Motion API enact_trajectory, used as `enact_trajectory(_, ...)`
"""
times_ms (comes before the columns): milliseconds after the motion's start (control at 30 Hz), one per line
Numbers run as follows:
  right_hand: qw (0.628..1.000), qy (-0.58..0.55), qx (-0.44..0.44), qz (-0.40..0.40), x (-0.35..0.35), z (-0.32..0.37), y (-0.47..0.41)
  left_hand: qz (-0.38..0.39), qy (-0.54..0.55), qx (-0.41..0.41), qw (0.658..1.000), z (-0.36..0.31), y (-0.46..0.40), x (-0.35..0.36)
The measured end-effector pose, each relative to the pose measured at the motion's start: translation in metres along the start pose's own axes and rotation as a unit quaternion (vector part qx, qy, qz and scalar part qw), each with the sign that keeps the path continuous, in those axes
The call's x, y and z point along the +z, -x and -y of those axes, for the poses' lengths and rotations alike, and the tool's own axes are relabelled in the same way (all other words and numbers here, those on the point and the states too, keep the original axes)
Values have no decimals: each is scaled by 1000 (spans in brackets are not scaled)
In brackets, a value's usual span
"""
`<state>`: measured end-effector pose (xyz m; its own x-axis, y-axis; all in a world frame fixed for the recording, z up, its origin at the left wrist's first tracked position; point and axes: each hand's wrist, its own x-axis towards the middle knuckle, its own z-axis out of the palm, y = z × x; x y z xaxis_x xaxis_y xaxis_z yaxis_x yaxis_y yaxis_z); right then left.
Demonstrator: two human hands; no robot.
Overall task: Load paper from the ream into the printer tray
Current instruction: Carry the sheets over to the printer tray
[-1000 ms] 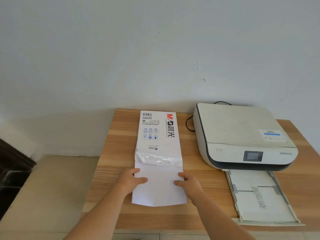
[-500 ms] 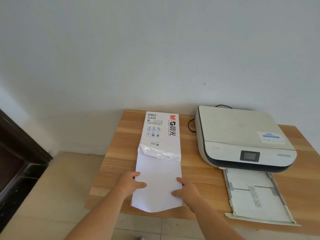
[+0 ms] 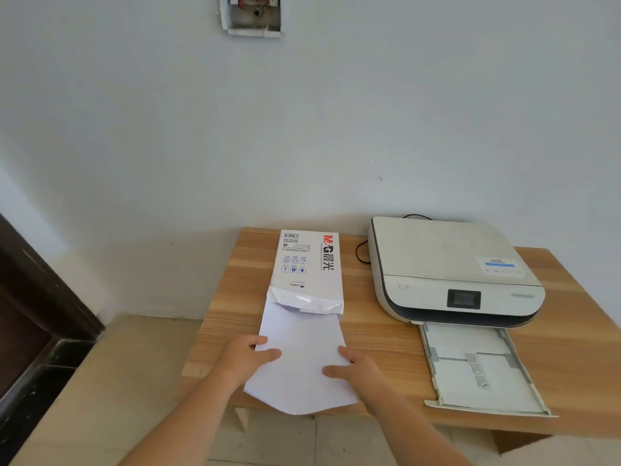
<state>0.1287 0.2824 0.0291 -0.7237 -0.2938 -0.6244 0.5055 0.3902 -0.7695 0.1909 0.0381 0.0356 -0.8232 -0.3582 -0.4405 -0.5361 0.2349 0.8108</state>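
Note:
A white ream wrapper [image 3: 307, 264] with red and black print lies on the wooden table [image 3: 379, 344], its near end torn open. A stack of white paper [image 3: 302, 358] sticks out of that end toward me, its front edge sagging past the table's rim. My left hand [image 3: 247, 358] grips the stack's left side and my right hand [image 3: 358, 368] grips its right side. To the right stands a white printer [image 3: 447, 264] with its paper tray [image 3: 480, 368] pulled out and holding no sheets.
A black cable [image 3: 361, 253] runs behind the printer near the wall. A broken wall box [image 3: 250, 15] hangs high above. A dark door frame [image 3: 40, 311] stands at the left, with tiled floor [image 3: 111, 398] below the table's near edge.
Both hands have drawn the paper stack farther out of the wrapper toward me; its front edge now overhangs the table. The camera has pulled back and tilted up.

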Motion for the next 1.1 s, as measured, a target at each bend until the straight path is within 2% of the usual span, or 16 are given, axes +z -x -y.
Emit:
enact_trajectory(267,998,15,-39,-55,21,0,43,-10,15,53,998,3,37,-24)
enact_trajectory(600,973,59,-176,-134,28,28,90,-29,37,152,987,-28,64,-58)
enact_trajectory(833,964,27,-203,-167,-10,30,112,-19,36,200,979,-60,78,-35)
enact_trajectory(1100,959,39,-212,-186,-76,13,127,-14,53,221,974,-94,97,28)
